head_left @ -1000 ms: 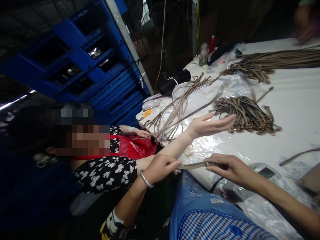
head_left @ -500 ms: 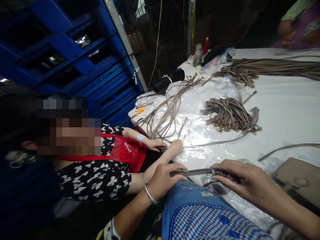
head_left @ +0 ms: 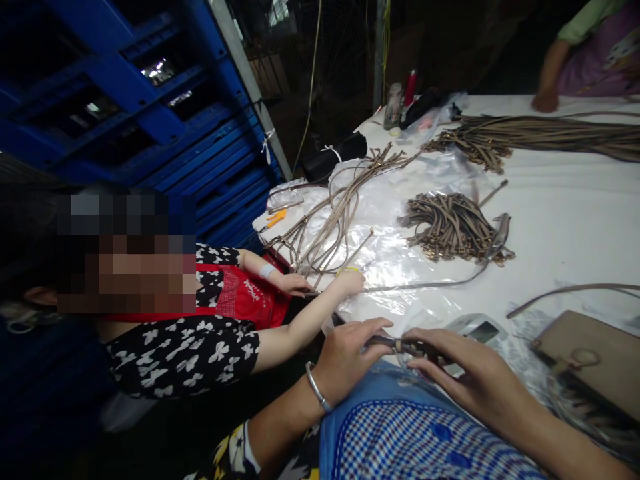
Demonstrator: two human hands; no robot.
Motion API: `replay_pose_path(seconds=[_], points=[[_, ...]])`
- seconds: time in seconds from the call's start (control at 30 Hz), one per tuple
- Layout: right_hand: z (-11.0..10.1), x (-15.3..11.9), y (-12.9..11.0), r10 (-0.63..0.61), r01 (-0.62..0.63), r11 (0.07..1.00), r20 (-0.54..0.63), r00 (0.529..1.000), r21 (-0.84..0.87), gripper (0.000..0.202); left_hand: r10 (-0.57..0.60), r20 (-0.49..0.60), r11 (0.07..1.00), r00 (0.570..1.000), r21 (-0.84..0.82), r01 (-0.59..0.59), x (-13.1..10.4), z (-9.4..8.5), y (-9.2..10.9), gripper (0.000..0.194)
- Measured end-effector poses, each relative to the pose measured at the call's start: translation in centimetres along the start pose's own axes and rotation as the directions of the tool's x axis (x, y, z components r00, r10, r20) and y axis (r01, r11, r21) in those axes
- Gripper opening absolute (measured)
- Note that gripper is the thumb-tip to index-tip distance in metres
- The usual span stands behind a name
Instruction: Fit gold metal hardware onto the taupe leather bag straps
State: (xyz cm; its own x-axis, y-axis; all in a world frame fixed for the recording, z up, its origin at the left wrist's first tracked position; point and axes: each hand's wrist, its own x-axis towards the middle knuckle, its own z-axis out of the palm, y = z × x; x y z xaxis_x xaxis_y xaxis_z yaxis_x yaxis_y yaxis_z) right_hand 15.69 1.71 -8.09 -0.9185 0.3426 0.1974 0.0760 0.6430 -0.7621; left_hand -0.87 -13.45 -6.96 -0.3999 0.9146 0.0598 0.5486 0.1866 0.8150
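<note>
Just above my lap, a dark grey-brown strap with a pale loop around it runs between my two hands. My left hand, with a silver bangle at the wrist, pinches its left part between thumb and fingers. Closed around the strap's right part is my right hand; the end inside that hand is mostly hidden. To the right of my right hand lies a taupe bag with a ring on its front. Clear plastic sheets spread under and beside it.
A co-worker in a red apron sits at my left, arms reaching onto the white table. Bundled short straps, long straps and loose straps lie on it. An orange-handled tool is near the corner. Another person's hand rests at the far edge.
My left hand has moved right, closer to my right hand, and less strap shows between them. The co-worker's hands have shifted slightly. The far person's hand has come down to the table edge.
</note>
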Motion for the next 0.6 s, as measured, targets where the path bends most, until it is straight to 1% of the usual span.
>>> replay_pose_path(seconds=[0.07, 0.13, 0.2, 0.23, 0.27, 0.3, 0.33, 0.4, 0.43, 0.47, 0.5, 0.6], points=[[-0.2, -0.1, 0.2, 0.017, -0.017, 1.0, -0.014, 1.0, 0.008, 0.038, -0.01, -0.01, 0.998, 1.0, 0.054, 0.01, -0.1, 0.0, -0.1, 0.028], [-0.4, -0.1, 0.4, 0.031, -0.031, 0.999, -0.019, 0.999, 0.006, 0.032, -0.023, 0.0, 0.999, 1.0, 0.046, 0.023, -0.1, -0.1, -0.2, 0.024], [-0.5, 0.0, 0.5, 0.031, -0.031, 1.0, -0.018, 0.999, -0.003, 0.024, -0.077, 0.036, 0.996, 0.996, -0.048, 0.079, -0.2, -0.2, -0.2, 0.025], [-0.6, 0.0, 0.5, 0.029, -0.029, 1.0, -0.015, 0.999, -0.007, 0.022, -0.119, 0.077, 0.985, 0.99, -0.119, 0.128, -0.2, -0.3, -0.2, 0.028], [-0.6, 0.0, 0.5, 0.022, -0.023, 1.0, -0.011, 1.0, -0.009, 0.022, -0.163, 0.142, 0.961, 0.976, -0.201, 0.19, -0.2, -0.4, -0.2, 0.031], [-0.7, 0.0, 0.4, 0.01, -0.01, 1.0, -0.01, 1.0, -0.011, 0.021, -0.203, 0.231, 0.922, 0.952, -0.283, 0.265, -0.2, -0.6, -0.2, 0.035], [-0.8, 0.0, 0.3, -0.012, 0.012, 1.0, -0.007, 1.0, -0.012, 0.021, -0.228, 0.338, 0.869, 0.913, -0.353, 0.348, -0.2, -0.7, -0.2, 0.038], [-1.0, -0.1, 0.2, -0.068, 0.068, 0.997, 0.016, 0.998, -0.019, 0.021, -0.233, 0.532, 0.753, 0.814, -0.43, 0.497, -0.3, -1.1, -0.3, 0.041], [-1.1, -0.2, 0.2, -0.099, 0.1, 0.995, 0.034, 0.995, -0.026, 0.022, -0.222, 0.598, 0.704, 0.77, -0.448, 0.551, -0.4, -1.3, -0.3, 0.041], [-1.1, -0.4, 0.2, -0.129, 0.131, 0.991, 0.048, 0.99, -0.034, 0.023, -0.212, 0.638, 0.664, 0.74, -0.461, 0.588, -0.5, -1.4, -0.4, 0.041], [-1.2, -0.5, 0.3, -0.159, 0.162, 0.986, 0.056, 0.986, -0.044, 0.025, -0.206, 0.659, 0.633, 0.724, -0.474, 0.612, -0.6, -1.6, -0.5, 0.04], [-1.0, -1.1, 0.8, -0.228, 0.23, 0.97, 0.039, 0.973, -0.077, 0.033, -0.207, 0.672, 0.543, 0.711, -0.526, 0.654, -0.9, -1.7, -0.7, 0.037]])
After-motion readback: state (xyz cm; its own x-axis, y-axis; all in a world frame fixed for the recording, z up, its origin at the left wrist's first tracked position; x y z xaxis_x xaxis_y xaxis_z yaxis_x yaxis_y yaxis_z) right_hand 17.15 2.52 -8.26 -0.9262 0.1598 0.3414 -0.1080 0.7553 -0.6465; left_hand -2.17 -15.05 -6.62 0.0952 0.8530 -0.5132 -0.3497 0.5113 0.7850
